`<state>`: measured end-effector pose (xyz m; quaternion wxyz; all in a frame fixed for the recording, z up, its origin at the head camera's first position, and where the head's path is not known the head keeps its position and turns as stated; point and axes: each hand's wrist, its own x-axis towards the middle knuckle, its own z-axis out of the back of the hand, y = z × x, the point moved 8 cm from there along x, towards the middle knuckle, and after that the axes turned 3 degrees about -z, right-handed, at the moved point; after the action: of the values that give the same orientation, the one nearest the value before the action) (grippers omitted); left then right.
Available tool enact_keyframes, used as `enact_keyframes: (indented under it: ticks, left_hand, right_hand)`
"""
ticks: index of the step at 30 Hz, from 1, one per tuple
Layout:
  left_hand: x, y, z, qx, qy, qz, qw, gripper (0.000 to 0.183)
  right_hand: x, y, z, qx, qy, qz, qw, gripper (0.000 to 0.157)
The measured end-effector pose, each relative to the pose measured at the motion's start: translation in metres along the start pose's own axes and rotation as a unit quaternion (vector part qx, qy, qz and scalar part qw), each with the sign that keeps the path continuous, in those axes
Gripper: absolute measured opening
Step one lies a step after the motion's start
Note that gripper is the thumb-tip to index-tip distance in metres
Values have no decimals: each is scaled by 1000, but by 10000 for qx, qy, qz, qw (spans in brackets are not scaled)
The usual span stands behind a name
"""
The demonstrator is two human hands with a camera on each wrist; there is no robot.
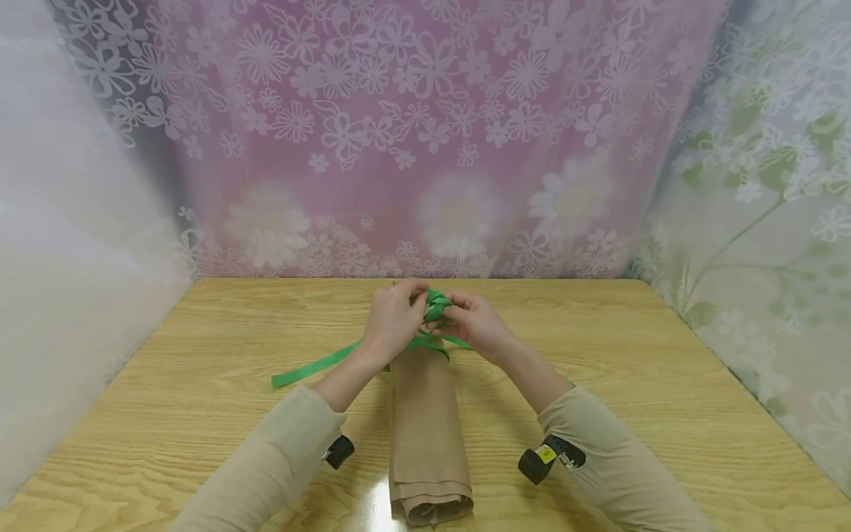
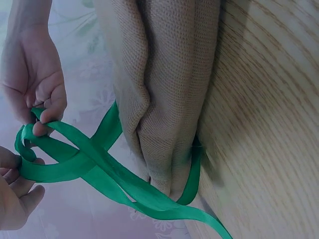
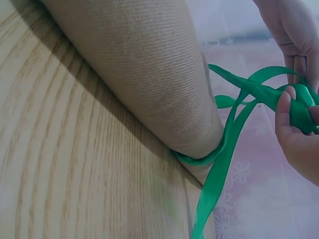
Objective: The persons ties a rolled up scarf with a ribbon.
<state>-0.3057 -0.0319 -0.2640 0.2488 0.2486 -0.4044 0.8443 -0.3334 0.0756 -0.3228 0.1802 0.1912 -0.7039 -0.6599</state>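
Note:
A brown woven cloth roll [image 1: 428, 421] lies lengthwise on the table, its layered open end toward me. Round its far end runs a green ribbon [image 1: 315, 366], with one tail stretched out to the left. My left hand [image 1: 397, 314] pinches a bunched, looped part of the ribbon [image 2: 55, 172] raised beyond the roll's far end. From the other side, my right hand [image 1: 482, 325] pinches the same bunch between thumb and fingers. In the right wrist view, ribbon strands [image 3: 234, 129] cross between the roll and the hands.
The wooden table [image 1: 219, 421] reaches back to a pink flowered curtain [image 1: 412, 148]. Pale curtains [image 1: 784, 222] hang at both sides. Each sleeved forearm carries a small black wrist camera [image 1: 340, 451].

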Motion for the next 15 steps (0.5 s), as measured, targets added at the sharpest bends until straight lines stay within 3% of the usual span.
enact_keyframes:
  ticks: [9, 15]
  left_hand:
    - [0, -1, 1, -2, 61, -15, 10000, 18]
    - [1, -1, 0, 16, 0, -141, 9999, 17]
  right_hand:
    - [2, -7, 0, -256, 152, -183, 9994, 26]
    - [2, -10, 0, -438, -11, -367, 9984, 26]
